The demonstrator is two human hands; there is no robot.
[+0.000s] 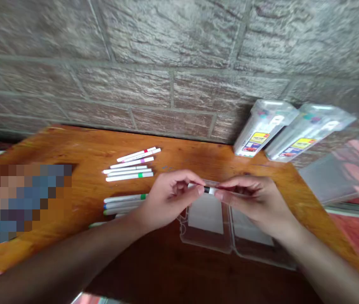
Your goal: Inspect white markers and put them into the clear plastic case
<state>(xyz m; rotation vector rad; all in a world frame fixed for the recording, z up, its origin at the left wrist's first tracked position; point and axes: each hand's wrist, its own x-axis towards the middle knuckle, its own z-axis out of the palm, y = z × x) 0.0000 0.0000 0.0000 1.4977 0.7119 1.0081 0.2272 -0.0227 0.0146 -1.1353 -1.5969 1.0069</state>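
Between my two hands is a white marker (211,191) with a black band, held level above an opened clear plastic case (206,241). My left hand (174,196) pinches its left end between thumb and fingertips. On the other end, the thumb and fingers of my right hand (257,200) are closed, hiding part of the barrel. White sheets (206,216) show in the case. Left of my left hand lie white markers (130,168) with red, purple and green bands. Nearer me, more markers (120,204) are partly covered by my left hand and forearm.
Two clear plastic marker boxes (263,128) with yellow labels lean against the stone wall (154,84) at the back right. A blurred-out rectangular item (21,202) lies on the wooden table (78,147) at left. A transparent sheet (334,177) is beyond the right edge.
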